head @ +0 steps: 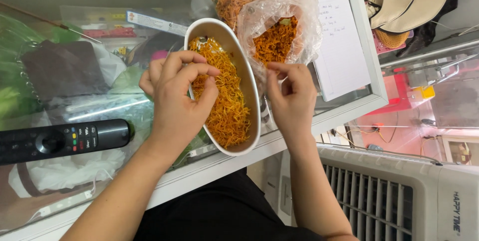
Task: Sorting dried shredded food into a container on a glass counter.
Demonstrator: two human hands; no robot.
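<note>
Your left hand (177, 96) pinches light, brittle orange shreds (227, 101) in the tray (251, 91); your right hand (292, 96), fingers curled, seems empty; pinch loosely.

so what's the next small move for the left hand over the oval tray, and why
Probably let the pinch fall into the oval tray. The left hand is pinching orange dried strands just above it, while the right hand sits at the open plastic bag.
</note>
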